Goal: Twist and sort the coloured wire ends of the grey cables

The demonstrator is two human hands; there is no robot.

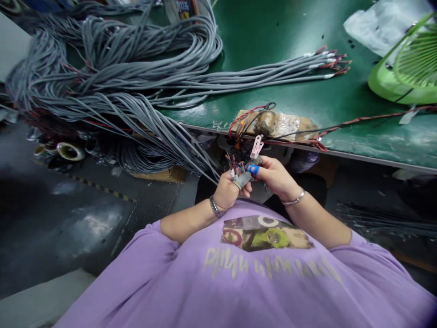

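My left hand (229, 187) is closed around the ends of several grey cables (198, 155), whose thin coloured wires (239, 166) fan out above the fist. A grey cover wraps its thumb. Close beside it, my right hand (273, 175) pinches at the wire ends; a blue cover (253, 169) with an orange mark sits on one of its digits. What exactly lies between the right fingertips is too small to make out. A pale pink clip (257, 146) stands just above the right fingers, by the table edge.
Large bundles of grey cable (136, 68) fill the left of the green table (273, 27). Stripped cable ends (331, 64) lie at its middle. A taped block with wires (280, 125) sits at the front edge. To the right are a green fan (409, 68) and a plastic bag (378, 27).
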